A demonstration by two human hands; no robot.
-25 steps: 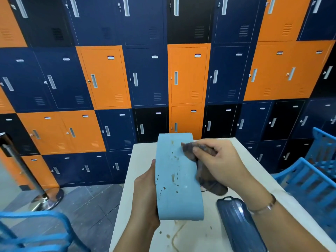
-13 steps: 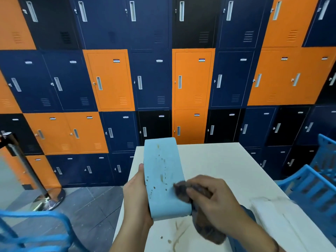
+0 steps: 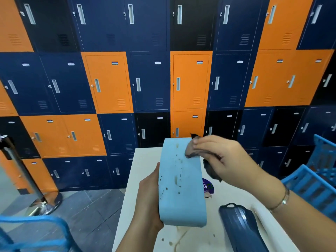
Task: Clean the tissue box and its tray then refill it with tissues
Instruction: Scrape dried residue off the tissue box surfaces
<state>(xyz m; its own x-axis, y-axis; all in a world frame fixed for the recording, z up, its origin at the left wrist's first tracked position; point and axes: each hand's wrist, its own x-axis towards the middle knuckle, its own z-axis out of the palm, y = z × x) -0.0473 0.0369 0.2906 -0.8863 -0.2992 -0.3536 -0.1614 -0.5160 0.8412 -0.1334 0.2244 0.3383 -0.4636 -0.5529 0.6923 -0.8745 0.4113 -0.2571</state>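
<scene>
My left hand [image 3: 148,199] grips the light blue tissue box [image 3: 181,188] from its left side and holds it upright above the white table [image 3: 138,179]. Brown spots and streaks mark the box's facing surface. My right hand [image 3: 223,160] pinches a dark cloth [image 3: 192,151] and presses it against the box's upper right corner. The rest of the cloth hangs behind the box. A dark blue tray [image 3: 241,228] lies on the table at the lower right, below my right forearm.
Brown spill marks [image 3: 178,239] stain the table under the box. A round purple sticker [image 3: 208,186] shows behind the box. Blue chairs stand at the right [image 3: 312,179] and lower left [image 3: 36,231]. A metal post [image 3: 21,170] stands left. Lockers fill the wall behind.
My right hand with the cloth moved from the box's lower part up to its top right corner. The view tilted, bringing the dark tray back into sight.
</scene>
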